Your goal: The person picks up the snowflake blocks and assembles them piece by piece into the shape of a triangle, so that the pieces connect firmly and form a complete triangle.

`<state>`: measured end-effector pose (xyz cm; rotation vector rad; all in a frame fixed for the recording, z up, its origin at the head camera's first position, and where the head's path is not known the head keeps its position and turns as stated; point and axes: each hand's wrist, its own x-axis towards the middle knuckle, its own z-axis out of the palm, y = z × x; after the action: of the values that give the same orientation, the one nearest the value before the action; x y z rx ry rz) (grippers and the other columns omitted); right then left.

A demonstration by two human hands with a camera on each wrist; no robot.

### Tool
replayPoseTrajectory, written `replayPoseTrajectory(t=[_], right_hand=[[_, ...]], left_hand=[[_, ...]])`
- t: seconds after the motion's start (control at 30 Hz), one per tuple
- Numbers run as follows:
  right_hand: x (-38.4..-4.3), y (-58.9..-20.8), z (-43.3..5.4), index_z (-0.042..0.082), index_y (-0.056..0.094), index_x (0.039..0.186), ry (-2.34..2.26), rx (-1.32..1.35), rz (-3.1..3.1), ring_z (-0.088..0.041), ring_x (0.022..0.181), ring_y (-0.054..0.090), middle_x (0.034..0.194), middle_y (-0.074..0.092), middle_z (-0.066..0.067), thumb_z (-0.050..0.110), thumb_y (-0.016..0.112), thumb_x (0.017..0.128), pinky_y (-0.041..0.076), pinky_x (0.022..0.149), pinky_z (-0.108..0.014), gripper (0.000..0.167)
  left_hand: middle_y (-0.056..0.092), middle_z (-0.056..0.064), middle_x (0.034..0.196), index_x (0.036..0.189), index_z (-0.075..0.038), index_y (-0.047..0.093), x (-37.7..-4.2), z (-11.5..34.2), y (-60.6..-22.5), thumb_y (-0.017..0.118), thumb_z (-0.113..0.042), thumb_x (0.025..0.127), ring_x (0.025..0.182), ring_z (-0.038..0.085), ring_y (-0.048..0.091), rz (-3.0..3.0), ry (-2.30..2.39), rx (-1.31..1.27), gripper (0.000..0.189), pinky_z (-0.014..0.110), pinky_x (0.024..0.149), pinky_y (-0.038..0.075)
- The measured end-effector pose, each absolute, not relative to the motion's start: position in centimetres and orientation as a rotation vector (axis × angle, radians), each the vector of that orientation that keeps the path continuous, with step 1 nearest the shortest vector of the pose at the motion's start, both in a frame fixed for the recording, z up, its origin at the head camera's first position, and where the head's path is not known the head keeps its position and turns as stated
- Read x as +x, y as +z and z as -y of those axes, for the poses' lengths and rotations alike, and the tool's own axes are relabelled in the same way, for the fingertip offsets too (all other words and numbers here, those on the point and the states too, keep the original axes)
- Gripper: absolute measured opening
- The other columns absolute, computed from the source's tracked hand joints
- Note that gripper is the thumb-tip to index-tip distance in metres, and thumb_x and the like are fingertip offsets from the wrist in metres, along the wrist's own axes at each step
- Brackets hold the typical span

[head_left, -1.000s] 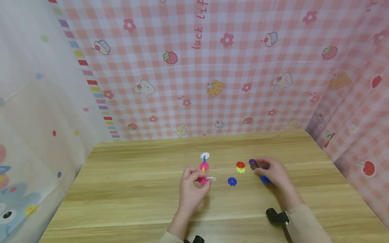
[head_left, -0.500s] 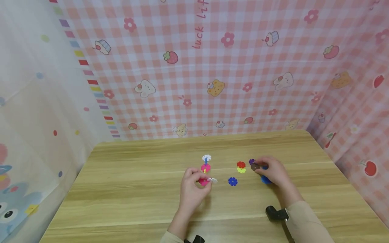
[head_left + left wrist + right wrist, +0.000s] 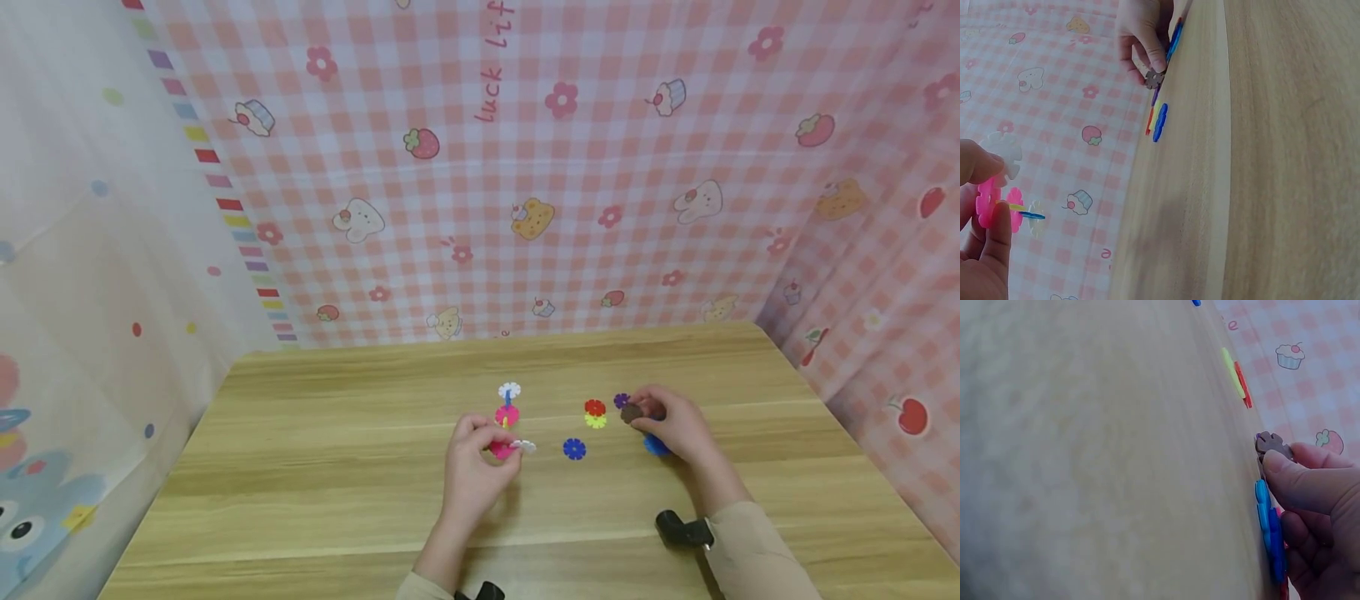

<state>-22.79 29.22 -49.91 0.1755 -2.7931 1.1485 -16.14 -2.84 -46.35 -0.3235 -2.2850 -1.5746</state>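
Note:
My left hand pinches a chain of joined plastic snowflake discs. In the left wrist view a white disc and a pink disc sit at the fingertips. Beyond them the chain runs through yellow, pink and blue discs to a white disc at its far end. My right hand holds a brown snowflake disc between thumb and index finger, tilted close over the table. A purple disc lies just past the brown one. Blue discs lie under the right hand, partly hidden.
Between the hands, a red disc overlaps a yellow-green disc on the wooden table. A dark blue disc lies nearer. A pink checked cloth hangs behind the table.
The brown disc has come slightly away from the purple disc and tilted in my right hand's grip. The far end of the left hand's chain has dipped a little.

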Motion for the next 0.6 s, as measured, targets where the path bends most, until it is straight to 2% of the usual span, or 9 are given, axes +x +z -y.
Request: replayPoseTrajectory(t=[0.27,0.5,0.6], right_hand=[[-22.5,-49.9,-29.4,0.007,0.067,0.114,1.186,0.164,2.764,-0.022,0.087,0.059,0.093,0.065,-0.007,0.007,0.075,0.088,0.049,0.078,-0.039,0.027],[-21.2,-48.6,-27.9,0.004,0.067,0.119,1.317,0.124,2.709,-0.02,0.088,0.061,0.096,0.067,-0.007,0.012,0.074,0.09,0.05,0.076,-0.027,0.03],[-20.4,-48.2,-26.5,0.0,0.065,0.12,1.504,0.168,2.651,-0.017,0.086,0.061,0.095,0.068,-0.01,0.008,0.073,0.089,0.051,0.074,-0.023,0.034]], left_hand=[[0.052,-0.001,0.092,0.077,-0.007,0.073,-16.2,2.8,-46.4,0.081,0.005,0.07,0.082,0.015,0.055,2.266,-1.571,-0.342,0.017,0.026,0.072,0.054],[0.053,-0.002,0.092,0.078,-0.008,0.073,-16.2,2.8,-46.5,0.081,0.005,0.07,0.085,0.016,0.054,2.268,-1.569,-0.339,0.017,0.027,0.073,0.054],[0.053,-0.002,0.092,0.078,-0.009,0.073,-16.2,2.8,-46.6,0.081,0.004,0.07,0.087,0.016,0.054,2.267,-1.573,-0.338,0.017,0.031,0.074,0.054]])
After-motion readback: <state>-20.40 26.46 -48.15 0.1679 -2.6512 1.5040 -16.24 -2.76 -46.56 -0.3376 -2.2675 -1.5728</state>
